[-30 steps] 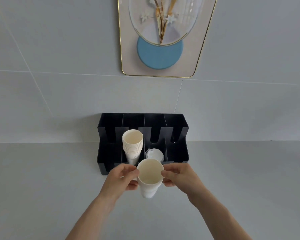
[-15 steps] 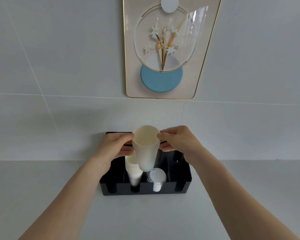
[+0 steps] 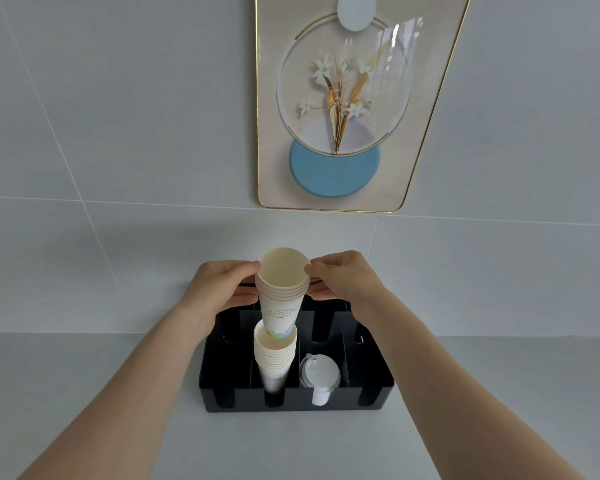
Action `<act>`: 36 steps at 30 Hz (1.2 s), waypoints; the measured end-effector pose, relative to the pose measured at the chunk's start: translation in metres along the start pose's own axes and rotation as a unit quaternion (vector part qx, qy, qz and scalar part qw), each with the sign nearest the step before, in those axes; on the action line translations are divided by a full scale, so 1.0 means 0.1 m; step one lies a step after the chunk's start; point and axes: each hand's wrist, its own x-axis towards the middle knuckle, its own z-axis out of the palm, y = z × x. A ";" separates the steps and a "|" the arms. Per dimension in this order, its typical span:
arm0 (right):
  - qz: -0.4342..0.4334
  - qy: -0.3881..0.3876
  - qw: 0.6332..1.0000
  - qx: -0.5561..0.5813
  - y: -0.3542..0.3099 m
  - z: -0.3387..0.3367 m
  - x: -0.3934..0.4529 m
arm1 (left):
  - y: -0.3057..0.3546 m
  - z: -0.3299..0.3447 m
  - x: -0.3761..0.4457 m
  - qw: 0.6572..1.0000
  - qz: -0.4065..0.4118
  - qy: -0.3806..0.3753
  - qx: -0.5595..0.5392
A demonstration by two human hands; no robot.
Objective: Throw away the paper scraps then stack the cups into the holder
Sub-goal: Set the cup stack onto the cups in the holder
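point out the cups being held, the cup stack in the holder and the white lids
held cups [image 3: 280, 308]: head view, printed side wall.
cup stack [image 3: 274, 355]: head view, stacked rims.
white lids [image 3: 321, 371]: head view, top lid's face.

A drinks counter: black cup holder [image 3: 222, 375], white lids [image 3: 321, 372], framed flower art [image 3: 354, 98] on tiled wall

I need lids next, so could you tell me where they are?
The lids sit in the black holder, second compartment from the right, just right of the cup stack.
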 end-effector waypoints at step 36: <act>0.117 -0.005 0.989 -0.095 1.22 0.44 0.56 | -1.18 -0.09 0.52 0.994 -0.096 0.016 0.056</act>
